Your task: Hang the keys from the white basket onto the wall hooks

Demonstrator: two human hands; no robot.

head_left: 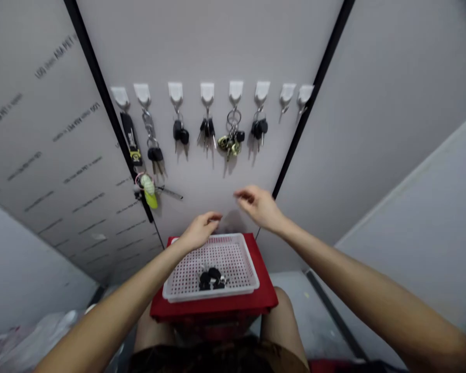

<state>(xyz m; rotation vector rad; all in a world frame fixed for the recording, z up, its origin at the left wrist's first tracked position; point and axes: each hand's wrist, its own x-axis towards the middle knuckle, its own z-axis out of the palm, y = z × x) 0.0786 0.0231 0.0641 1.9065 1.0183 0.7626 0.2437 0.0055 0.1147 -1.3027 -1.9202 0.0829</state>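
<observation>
My left hand (201,231) hovers over the back left of a white plastic basket (171,290), fingers loosely bent with nothing visible in them. Higher and to the right, my right hand (261,206) is in the air before the panel, its fingers curled but apart from the thumb, and it appears to hold nothing. In the basket, near its front, lies a small heap of black-headed keys (212,278). Above both hands, bunches of keys hang from white hooks: a ring with brass and black keys (232,140), and black-headed keys (259,128) to its right.
The basket stands on a red stool (266,300) between the knees. A black lanyard (130,137) with a yellow-green tag (150,196) hangs at the far left. Two right-hand hooks (287,93) carry no keys. Side panels close in left and right; plastic bags (34,342) lie at lower left.
</observation>
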